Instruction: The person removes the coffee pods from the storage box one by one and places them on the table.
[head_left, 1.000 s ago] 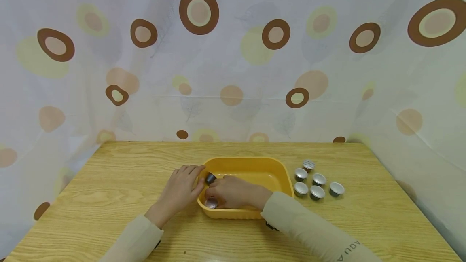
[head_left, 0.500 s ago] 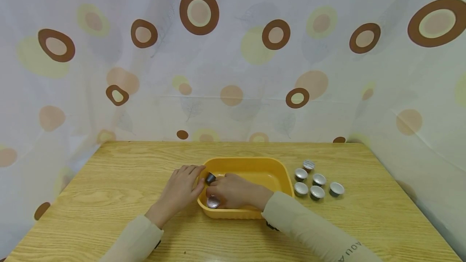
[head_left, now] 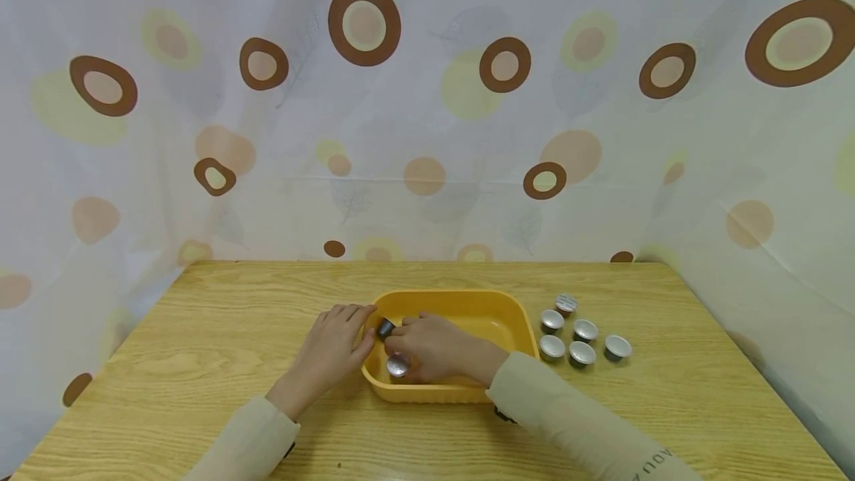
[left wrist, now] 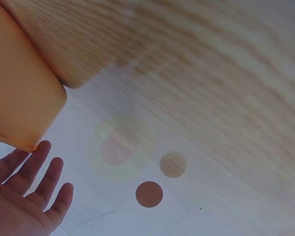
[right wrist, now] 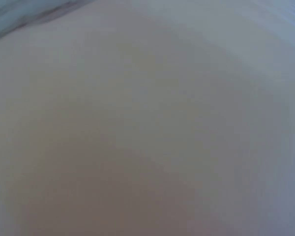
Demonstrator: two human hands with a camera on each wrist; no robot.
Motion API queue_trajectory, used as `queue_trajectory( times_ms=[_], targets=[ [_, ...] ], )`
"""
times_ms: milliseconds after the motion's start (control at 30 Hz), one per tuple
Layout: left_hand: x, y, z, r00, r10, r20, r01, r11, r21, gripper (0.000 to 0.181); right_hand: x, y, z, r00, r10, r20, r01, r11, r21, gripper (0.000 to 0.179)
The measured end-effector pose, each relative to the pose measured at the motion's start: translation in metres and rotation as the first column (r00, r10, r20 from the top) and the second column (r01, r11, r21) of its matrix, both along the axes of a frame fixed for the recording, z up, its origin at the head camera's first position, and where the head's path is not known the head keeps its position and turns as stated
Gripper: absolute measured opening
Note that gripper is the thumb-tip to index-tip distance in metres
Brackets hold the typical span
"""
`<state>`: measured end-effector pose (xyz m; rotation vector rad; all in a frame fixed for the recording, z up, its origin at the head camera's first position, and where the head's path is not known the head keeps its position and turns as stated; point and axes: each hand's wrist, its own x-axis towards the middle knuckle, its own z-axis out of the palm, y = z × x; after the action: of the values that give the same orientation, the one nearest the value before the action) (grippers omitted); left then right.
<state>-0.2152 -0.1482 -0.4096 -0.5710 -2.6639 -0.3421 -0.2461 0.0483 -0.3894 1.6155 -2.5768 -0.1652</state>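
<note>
A yellow plastic tub (head_left: pixel 461 304) stands on the wooden table. My left hand (head_left: pixel 327 347) rests at its left end; in the left wrist view the fingers (left wrist: pixel 51 177) are spread and nearly straight, one fingertip right at the rim. Inside the tub, my right hand (head_left: pixel 430 351) pinches a coffee capsule (head_left: pixel 398 364) whose silver lid faces up and toward me. Its fingertips are partly hidden behind the knuckles. A dark capsule (head_left: pixel 384 329) lies on its side in the tub's left end, just beyond those fingers. The right wrist view holds only a blurred, close surface.
Right of the tub, several capsules (head_left: pixel 582 352) with silver lids stand in a loose group on the table (head_left: pixel 234 332). One with a printed lid (head_left: pixel 566 304) is at the back of the group. A patterned curtain (head_left: pixel 427 117) hangs behind and at both sides.
The right hand has moved slightly right and away from me with the capsule, whose silver lid now shows more fully. The left hand has stayed where it was.
</note>
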Motion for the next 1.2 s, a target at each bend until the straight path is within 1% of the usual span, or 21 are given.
queue_trajectory(
  times_ms=[133, 233, 400, 600, 833, 1067, 1200],
  targets=[
    [0.001, 0.000, 0.000, 1.000, 0.004, -0.003, -0.004, 1.000, 0.003, 0.036, 0.000, 0.004, 0.001, 1.000, -0.014, -0.022, 0.014, 1.000, 0.001, 0.032],
    [0.001, 0.000, 0.000, 1.000, 0.008, 0.004, -0.008, 1.000, 0.000, 0.037, -0.001, 0.008, 0.000, 0.999, -0.036, -0.009, 0.036, 0.999, -0.003, 0.032],
    [0.000, 0.000, -0.001, 1.000, 0.014, 0.006, -0.014, 1.000, -0.004, 0.037, 0.000, 0.015, 0.005, 0.998, -0.063, 0.005, 0.063, 0.998, -0.013, 0.033],
    [0.000, -0.001, -0.002, 1.000, 0.012, 0.004, -0.012, 1.000, 0.000, 0.037, -0.001, 0.027, 0.007, 0.998, -0.059, -0.024, 0.058, 0.997, -0.054, 0.030],
    [0.000, -0.001, -0.001, 1.000, 0.006, 0.005, -0.006, 1.000, -0.001, 0.037, -0.001, 0.043, 0.014, 0.997, -0.079, -0.006, 0.078, 0.991, -0.109, 0.027],
    [0.000, -0.001, 0.000, 1.000, -0.003, -0.007, 0.003, 1.000, -0.006, 0.036, -0.003, 0.059, 0.014, 0.994, -0.110, -0.027, 0.106, 0.987, -0.123, 0.029],
    [0.000, -0.001, 0.001, 1.000, -0.003, -0.001, 0.003, 1.000, -0.001, 0.036, -0.005, 0.067, 0.013, 0.991, -0.129, -0.018, 0.126, 0.984, -0.127, 0.030]
  ],
)
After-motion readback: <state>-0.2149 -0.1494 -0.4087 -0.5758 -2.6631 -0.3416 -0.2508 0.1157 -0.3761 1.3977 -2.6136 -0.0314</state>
